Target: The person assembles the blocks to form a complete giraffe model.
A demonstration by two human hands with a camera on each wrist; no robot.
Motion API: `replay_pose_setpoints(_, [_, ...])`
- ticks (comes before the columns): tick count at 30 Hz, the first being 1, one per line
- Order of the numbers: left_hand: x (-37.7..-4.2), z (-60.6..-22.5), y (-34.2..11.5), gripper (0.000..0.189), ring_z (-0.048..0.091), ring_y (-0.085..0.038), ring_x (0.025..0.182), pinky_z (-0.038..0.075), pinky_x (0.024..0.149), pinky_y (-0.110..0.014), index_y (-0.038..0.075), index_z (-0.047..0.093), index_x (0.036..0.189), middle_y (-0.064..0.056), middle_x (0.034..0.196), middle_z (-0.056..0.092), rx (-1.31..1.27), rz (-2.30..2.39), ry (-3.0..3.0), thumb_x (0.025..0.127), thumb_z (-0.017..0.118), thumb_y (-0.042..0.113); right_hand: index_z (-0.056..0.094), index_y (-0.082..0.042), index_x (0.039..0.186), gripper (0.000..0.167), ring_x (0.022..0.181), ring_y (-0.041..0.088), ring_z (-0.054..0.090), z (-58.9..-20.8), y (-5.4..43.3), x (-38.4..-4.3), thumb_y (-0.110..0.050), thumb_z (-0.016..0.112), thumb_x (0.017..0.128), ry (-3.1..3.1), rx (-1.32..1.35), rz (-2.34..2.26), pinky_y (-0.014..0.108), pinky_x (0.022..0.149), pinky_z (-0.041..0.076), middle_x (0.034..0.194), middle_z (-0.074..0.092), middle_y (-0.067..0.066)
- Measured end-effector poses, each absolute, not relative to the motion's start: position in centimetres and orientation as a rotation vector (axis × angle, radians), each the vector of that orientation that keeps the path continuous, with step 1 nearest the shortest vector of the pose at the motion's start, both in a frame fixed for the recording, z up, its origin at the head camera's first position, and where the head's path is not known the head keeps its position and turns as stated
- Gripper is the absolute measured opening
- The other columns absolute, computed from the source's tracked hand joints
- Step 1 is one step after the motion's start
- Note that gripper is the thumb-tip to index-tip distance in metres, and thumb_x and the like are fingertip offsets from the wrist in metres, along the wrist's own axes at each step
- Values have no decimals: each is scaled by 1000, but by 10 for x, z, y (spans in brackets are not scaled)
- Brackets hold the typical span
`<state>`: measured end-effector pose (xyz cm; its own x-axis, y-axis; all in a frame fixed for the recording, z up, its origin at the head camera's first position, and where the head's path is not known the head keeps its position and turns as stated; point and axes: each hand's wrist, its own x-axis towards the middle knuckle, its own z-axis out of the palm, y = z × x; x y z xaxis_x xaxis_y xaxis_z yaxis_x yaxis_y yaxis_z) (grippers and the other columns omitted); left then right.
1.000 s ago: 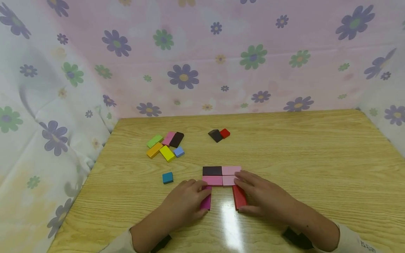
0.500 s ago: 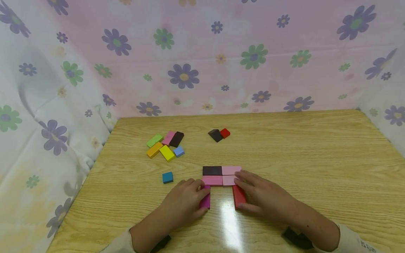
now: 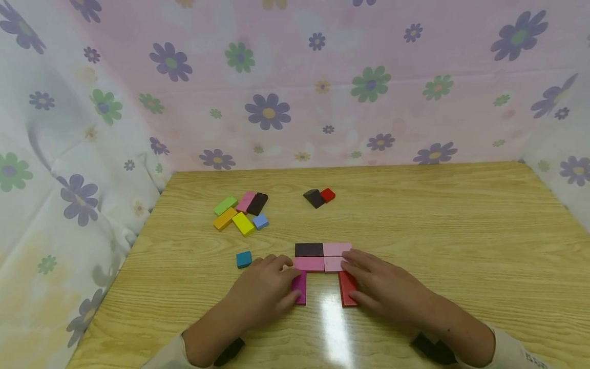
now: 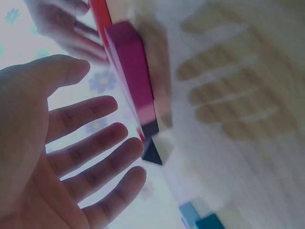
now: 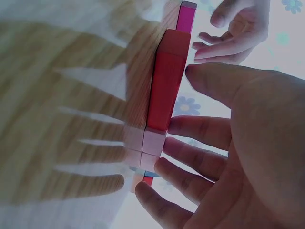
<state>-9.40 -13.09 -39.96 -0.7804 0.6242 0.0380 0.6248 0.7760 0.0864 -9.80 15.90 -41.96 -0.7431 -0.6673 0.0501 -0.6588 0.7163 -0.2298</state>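
Note:
Flat blocks form a bridge-like shape on the table. Its two upper rows hold a black block, a pink block and two light pink blocks. Below them extend a magenta block on the left and a red block on the right. My left hand hovers beside the magenta block; its spread, loose fingers hold nothing in the left wrist view. My right hand lies along the right side, straight fingertips at the light pink blocks and thumb by the red block.
A teal block lies left of the shape. Farther back are a cluster including a yellow block and an orange block, then a black triangular block touching a red cube. Flowered cloth borders the table.
My left hand has eased slightly left, its fingers loosening from the magenta block. My right thumb has shifted a little up along the red block; the blocks look nearly unmoved.

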Motion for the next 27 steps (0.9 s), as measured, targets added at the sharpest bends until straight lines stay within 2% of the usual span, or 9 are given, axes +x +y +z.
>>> replay_pose_setpoints(7, [-103,-396,-152,31,66,-18,98,59,85,-34,17,75,114,-1,111,68,-919,-167,-2875,90,73,36,58,-6,139,48,134,30,53,-417,161,-104,-23,67,95,2896,-1254,-343,46,102,51,146,54,11])
replay_pose_setpoints(10, [-108,-397,-163,30,67,-18,97,59,85,-36,16,76,112,-1,109,69,-855,-166,-2881,89,75,34,61,-4,136,46,132,31,55,-415,162,-107,-19,69,94,2881,-1295,-334,48,101,51,143,56,12])
replay_pose_setpoints(15, [-116,-401,-184,29,68,-21,95,59,83,-39,13,77,111,-3,107,71,-735,-167,-2912,86,78,29,63,-6,134,45,131,30,55,-415,163,-110,-23,71,93,2861,-1283,-326,49,102,51,142,57,10])
replay_pose_setpoints(22, [-124,-405,-207,38,67,-27,103,58,87,-43,9,72,119,-10,114,70,-618,-158,-3041,86,79,28,63,-6,135,50,134,32,52,-418,164,-112,-26,74,91,2872,-1287,-313,50,105,48,142,57,10])
replay_pose_setpoints(27, [-129,-405,-212,38,68,-26,98,58,86,-44,6,71,119,-10,110,72,-604,-181,-3117,87,78,26,61,-6,137,51,136,31,50,-418,163,-114,-29,72,92,2853,-1279,-310,49,106,48,144,55,10])
